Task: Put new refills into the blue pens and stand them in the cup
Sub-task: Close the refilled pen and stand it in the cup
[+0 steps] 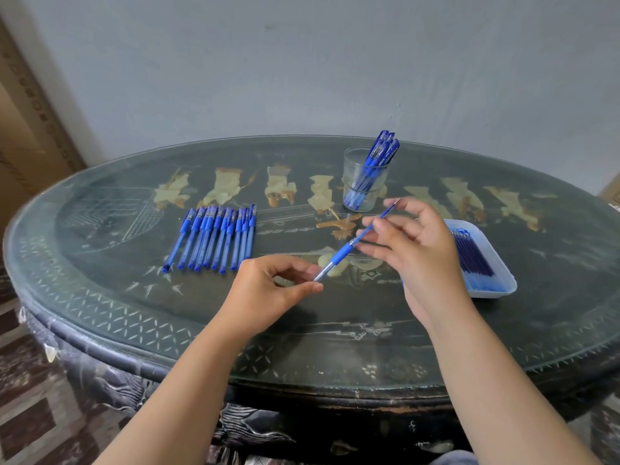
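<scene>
Mid-frame, your left hand (pixel 278 283) pinches the clear blue-gripped pen barrel (pixel 330 265). Your right hand (pixel 412 243) pinches its thin blue refill (pixel 387 211) (clear glass cup (pixel 350 172) just above).

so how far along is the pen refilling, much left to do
Early on, it seems. Done: a handful of pens stand in the cup. In hand: the left hand pinches one pen while the right hand holds a refill sticking partly out of it. Left: the larger row of pens lying on the table, presumably still to be refilled, with spare refills waiting in the tray.
</scene>
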### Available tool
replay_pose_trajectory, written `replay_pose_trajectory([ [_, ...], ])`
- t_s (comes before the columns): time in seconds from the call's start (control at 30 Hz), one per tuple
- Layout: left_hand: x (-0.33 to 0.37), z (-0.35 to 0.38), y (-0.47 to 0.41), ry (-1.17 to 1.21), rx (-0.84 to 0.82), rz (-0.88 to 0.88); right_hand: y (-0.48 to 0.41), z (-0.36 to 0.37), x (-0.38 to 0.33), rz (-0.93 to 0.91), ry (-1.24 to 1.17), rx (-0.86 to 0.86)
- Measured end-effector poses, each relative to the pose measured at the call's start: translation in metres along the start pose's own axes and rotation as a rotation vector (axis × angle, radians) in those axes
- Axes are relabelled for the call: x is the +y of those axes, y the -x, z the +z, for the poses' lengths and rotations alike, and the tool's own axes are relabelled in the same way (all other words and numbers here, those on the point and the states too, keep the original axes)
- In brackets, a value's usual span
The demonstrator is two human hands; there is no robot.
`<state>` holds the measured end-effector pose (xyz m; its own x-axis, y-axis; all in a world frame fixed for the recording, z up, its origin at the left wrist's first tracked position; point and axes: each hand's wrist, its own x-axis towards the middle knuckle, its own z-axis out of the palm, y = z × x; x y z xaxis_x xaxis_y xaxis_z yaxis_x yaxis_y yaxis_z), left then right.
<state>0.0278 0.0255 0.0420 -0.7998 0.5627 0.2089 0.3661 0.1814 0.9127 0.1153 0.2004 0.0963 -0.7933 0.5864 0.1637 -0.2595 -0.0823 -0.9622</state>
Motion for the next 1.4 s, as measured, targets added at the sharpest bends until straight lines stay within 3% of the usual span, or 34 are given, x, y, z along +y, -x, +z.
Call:
replay_pose_trajectory([
  [0.13, -0.003, -0.005, 0.001, -0.050, 0.024, 0.014, -0.027, -0.018, -0.021, -0.061, -0.151, 0.152],
  [0.2, -0.006, -0.007, 0.000, -0.053, 0.078, -0.002, -0.045, -0.031, -0.032, -0.082, -0.112, 0.203],
  [0.27, -0.011, -0.008, -0.001, -0.057, 0.166, -0.024, -0.063, -0.038, -0.032, -0.053, 0.162, 0.212],
  [0.4, -0.017, -0.005, -0.002, -0.007, 0.352, -0.075, -0.089, -0.035, -0.001, 0.116, 0.677, 0.063],
  [0.6, -0.019, -0.006, -0.003, 0.019, 0.386, -0.094, -0.113, -0.034, 0.034, 0.289, 1.031, -0.042],
  [0.93, -0.021, -0.006, -0.005, -0.013, 0.355, -0.081, -0.115, -0.032, 0.043, 0.314, 1.186, 0.007],
  [1.17, -0.022, -0.007, -0.005, -0.021, 0.348, -0.076, -0.111, -0.036, 0.048, 0.214, 1.354, -0.012],
  [1.4, -0.021, -0.008, -0.004, -0.024, 0.336, -0.079, -0.109, -0.038, 0.049, 0.207, 1.368, -0.039],
])
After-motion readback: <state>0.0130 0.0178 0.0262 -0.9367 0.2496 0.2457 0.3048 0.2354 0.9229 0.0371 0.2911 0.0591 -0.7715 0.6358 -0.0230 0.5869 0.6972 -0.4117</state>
